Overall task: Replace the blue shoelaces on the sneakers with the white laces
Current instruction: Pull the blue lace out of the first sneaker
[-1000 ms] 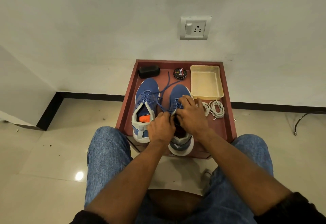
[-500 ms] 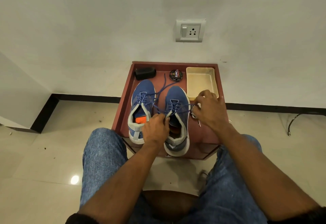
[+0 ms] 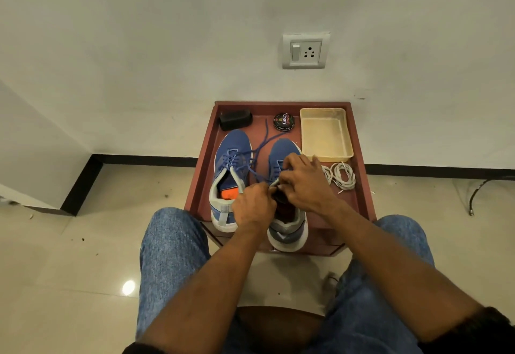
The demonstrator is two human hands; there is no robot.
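Blue shoelaces [image 3: 257,156] still threaded in both sneakers [image 3: 232,164], toes toward the surface's [image 3: 200,175] far edge. Right hand [image 3: 303,183] pinching lace at the right sneaker's eyelets; left hand [image 3: 253,206] curled just beside, grip hidden. White laces [image 3: 341,175] coiled by the right edge, nearer the right hand.

"Cherry" on lid of round black polish tin [image 3: 284,121]; smaller print unreadable.

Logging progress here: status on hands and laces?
Both hands, left hand and right hand, on right sneaker, working blue lace. White laces untouched beside it. Nothing in the way.
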